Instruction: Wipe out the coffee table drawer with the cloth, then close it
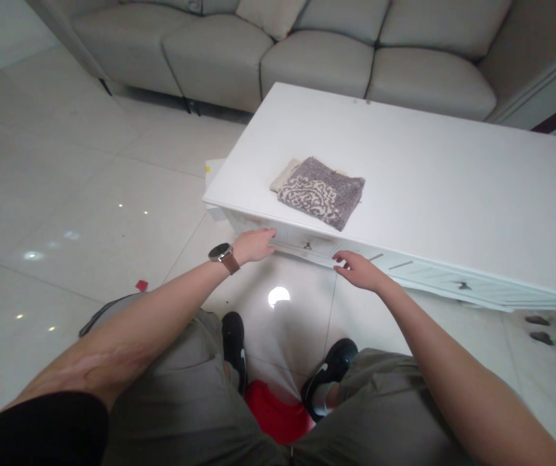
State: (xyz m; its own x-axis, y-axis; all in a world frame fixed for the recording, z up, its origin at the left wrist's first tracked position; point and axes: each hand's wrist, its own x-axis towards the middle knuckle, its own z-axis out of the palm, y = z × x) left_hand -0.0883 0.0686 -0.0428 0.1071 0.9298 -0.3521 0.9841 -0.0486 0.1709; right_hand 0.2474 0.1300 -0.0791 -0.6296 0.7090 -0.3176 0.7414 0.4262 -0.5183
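Observation:
My left hand [254, 245], with a watch [224, 255] on its wrist, hovers at the front of the white coffee table [428, 168], near the drawer's left part. Its fingers reach forward, apart from the thumb, and nothing is in them. My right hand [359, 270] is just right of the small drawer knob [307, 246], fingers loosely bent and apart, also holding nothing. Beyond both hands, a grey-brown cloth [323, 193] with a cream pattern lies folded on the tabletop. A beige cloth [285, 175] shows from under its left side.
A grey sofa [316, 71] stands behind the table. Between my black shoes [233, 349] a red object [278, 414], perhaps a stool, sits at floor level. A small red piece [142, 285] lies on the glossy tiles to the left. Footwear [540, 330] is at the right.

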